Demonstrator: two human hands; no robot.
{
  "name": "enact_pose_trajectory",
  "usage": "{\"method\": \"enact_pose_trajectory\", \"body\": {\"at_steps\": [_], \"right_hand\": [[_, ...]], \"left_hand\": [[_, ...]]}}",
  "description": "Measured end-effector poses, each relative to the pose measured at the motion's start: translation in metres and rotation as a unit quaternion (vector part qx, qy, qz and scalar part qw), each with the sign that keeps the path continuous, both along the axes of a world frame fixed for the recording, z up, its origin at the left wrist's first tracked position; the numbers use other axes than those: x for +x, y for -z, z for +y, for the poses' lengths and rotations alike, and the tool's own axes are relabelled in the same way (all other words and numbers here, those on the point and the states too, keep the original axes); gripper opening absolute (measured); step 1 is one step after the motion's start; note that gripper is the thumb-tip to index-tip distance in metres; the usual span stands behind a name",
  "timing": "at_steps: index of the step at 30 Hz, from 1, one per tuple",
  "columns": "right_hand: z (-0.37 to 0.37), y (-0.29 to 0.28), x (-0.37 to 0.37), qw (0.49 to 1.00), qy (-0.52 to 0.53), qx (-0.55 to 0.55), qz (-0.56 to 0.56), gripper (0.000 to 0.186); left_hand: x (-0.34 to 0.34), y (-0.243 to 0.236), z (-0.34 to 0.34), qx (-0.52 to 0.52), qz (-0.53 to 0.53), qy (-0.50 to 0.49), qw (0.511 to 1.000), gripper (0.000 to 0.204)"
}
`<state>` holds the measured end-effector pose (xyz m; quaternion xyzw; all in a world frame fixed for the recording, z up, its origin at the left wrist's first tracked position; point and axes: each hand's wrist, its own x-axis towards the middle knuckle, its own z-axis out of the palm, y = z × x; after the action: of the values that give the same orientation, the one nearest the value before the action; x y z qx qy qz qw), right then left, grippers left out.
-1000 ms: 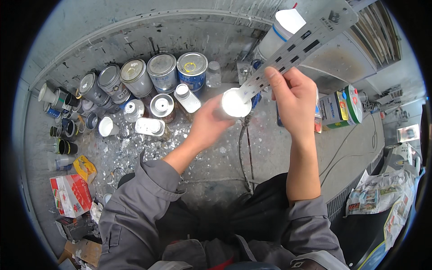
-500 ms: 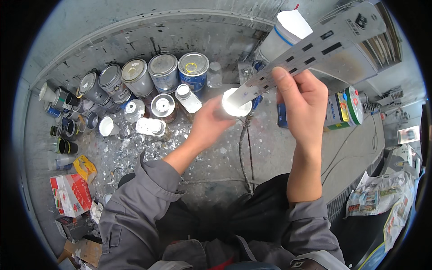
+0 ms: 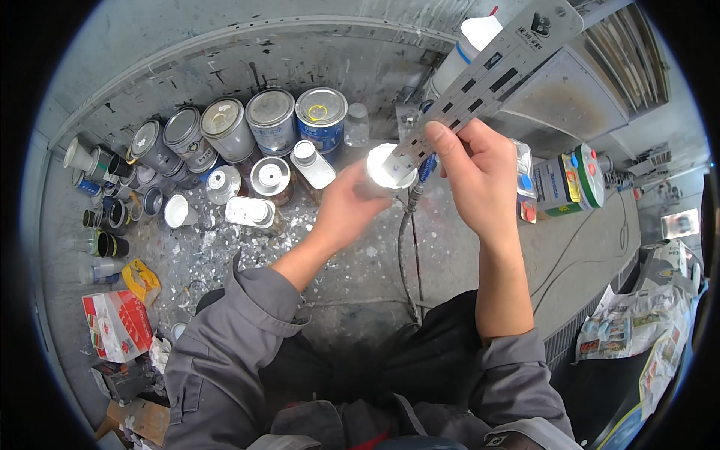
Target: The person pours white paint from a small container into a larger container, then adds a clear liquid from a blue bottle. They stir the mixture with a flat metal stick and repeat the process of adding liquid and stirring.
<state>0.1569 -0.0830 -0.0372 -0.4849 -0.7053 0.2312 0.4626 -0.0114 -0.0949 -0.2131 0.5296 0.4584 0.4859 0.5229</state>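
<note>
Since half a second ago, the perforated grey stick [image 3: 487,71] swung more upright in the white cup [image 3: 390,166]. Right hand [image 3: 480,176] fingers pinch its lower end; left hand [image 3: 346,210] fingers wrap the cup above the spattered surface [image 3: 360,277]. Too hard stirring could tip the cup and spill paint. Both forearms reach forward.

A blue paint can [image 3: 321,118] stands at the back of the paint-spattered floor [image 3: 360,277]. Left of it, grey-lidded tins [image 3: 225,127] line up in a curving row. Just in front of the can lies a small white bottle [image 3: 311,163]. Far left and nearer than the can sits a red-and-white carton [image 3: 116,324]. Well right of the can lie crumpled newspapers [image 3: 637,334].
</note>
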Motion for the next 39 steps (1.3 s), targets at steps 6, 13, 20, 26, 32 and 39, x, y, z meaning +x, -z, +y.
{"method": "enact_pose_trajectory", "body": {"at_steps": [6, 13, 20, 26, 32, 39], "right_hand": [[0.002, -0.011, 0.011, 0.999, 0.008, 0.030, -0.021, 0.034], [0.005, -0.003, 0.007, 0.999, 0.030, 0.037, -0.027, 0.034], [0.001, 0.000, -0.001, 1.000, -0.010, -0.006, 0.010, 0.027], [0.006, -0.009, 0.014, 0.999, 0.012, 0.032, -0.013, 0.038], [0.005, -0.004, 0.006, 0.999, 0.036, 0.027, -0.022, 0.036], [0.001, -0.002, 0.001, 1.000, -0.006, 0.012, -0.011, 0.035]], "left_hand": [[-0.001, 0.008, 0.000, 0.009, 0.000, 0.004, 1.000, 0.078], [0.001, 0.002, 0.001, 0.024, -0.006, 0.005, 1.000, 0.078], [0.000, 0.000, 0.001, 0.001, -0.003, 0.011, 1.000, 0.077], [0.000, 0.004, 0.001, 0.020, -0.004, 0.008, 1.000, 0.077], [0.001, -0.004, 0.000, 0.020, -0.017, 0.007, 1.000, 0.077], [0.001, -0.009, -0.002, -0.009, -0.043, 0.010, 0.999, 0.078]]}}
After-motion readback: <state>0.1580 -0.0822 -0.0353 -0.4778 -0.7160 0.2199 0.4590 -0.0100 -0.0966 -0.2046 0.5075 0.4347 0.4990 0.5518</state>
